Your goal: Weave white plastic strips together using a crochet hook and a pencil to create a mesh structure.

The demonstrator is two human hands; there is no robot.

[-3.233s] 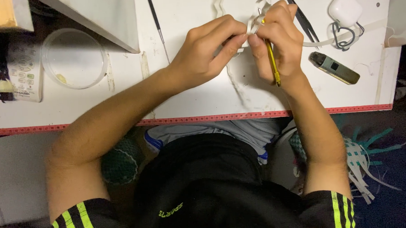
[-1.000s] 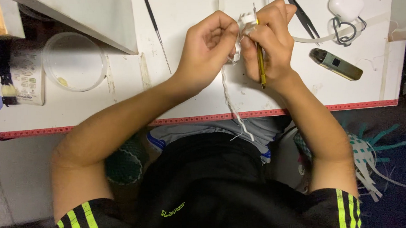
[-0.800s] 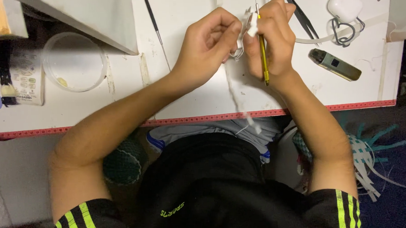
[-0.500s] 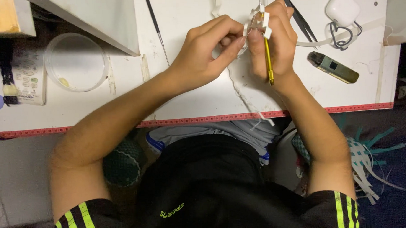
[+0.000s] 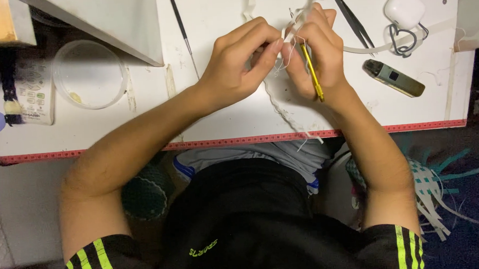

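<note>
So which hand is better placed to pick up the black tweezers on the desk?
Probably the right hand: the black tweezers lie just beside it, though it holds a yellow tool. The left hand pinches the white strip farther away.

Both bare forearms are stretched forward and angled inward, so the hands are brought together, touching. The left hand is curled with fingertips pinched; the right hand is closed likewise, knuckles raised.

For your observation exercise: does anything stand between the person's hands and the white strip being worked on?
Nothing visible does. The left hand and right hand both pinch the white strip directly; the right also grips a yellow tool.
</note>
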